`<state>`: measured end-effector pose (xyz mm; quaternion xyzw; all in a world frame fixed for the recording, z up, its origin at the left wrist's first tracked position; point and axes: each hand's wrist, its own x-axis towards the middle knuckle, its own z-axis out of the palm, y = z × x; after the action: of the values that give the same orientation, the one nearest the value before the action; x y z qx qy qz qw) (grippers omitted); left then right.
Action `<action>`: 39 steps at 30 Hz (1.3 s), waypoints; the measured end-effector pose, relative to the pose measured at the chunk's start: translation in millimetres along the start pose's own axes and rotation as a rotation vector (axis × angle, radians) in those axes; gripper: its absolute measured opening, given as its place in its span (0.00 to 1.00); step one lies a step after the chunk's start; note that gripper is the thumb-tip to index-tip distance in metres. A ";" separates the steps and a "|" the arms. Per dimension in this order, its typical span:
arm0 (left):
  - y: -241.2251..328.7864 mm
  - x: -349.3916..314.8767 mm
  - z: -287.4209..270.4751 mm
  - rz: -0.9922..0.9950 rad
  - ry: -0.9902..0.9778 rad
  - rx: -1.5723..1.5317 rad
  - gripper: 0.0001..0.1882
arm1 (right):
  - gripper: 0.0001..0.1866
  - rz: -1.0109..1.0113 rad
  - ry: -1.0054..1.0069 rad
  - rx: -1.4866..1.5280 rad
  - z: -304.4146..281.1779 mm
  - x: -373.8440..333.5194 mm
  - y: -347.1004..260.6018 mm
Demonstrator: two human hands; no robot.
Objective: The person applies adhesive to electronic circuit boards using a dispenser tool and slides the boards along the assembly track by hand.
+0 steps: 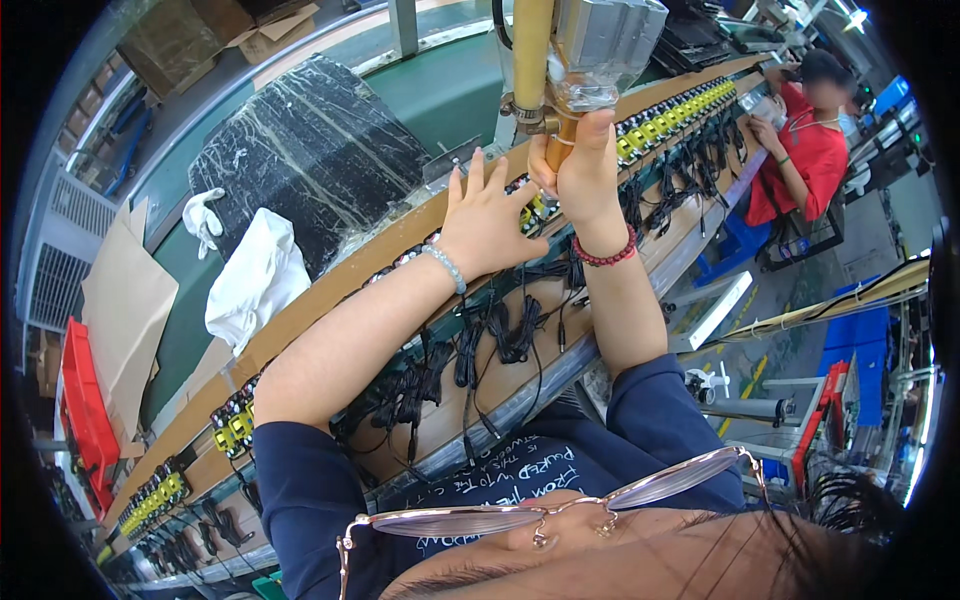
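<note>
My right hand is closed around the amber lower part of a hanging dispenser, a grey metal block beside a thick yellow hose. Its tip is hidden by my fingers. My left hand is spread with fingers apart over a long row of small circuit boards with yellow parts, just left of the dispenser. Nothing shows in its grasp. Coiled black cables hang from the boards along the near side, below both hands.
Beyond the row lies a black sheet streaked with pale strands, with a white cloth and a white glove near it. Cardboard and a red bin stand at left. A person in red sits farther along the line.
</note>
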<state>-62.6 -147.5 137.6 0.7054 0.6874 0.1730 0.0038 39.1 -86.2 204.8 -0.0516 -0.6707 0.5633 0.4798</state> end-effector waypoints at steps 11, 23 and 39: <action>-11.9 -11.3 -2.7 0.043 0.139 -0.083 0.36 | 0.36 -0.028 -0.022 0.038 -0.3 0.1 -13.5; -100.6 -227.2 -101.4 -0.321 0.424 0.247 0.07 | 0.30 0.099 -0.008 -0.316 55.8 38.2 38.1; -229.3 -597.7 -121.2 -1.044 0.563 0.470 0.18 | 0.34 -0.214 -0.286 -0.966 117.4 -81.1 33.3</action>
<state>-312.1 -743.4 53.0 0.1871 0.9349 0.1716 -0.2478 -15.6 -206.6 141.7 -0.1207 -0.9149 0.1383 0.3595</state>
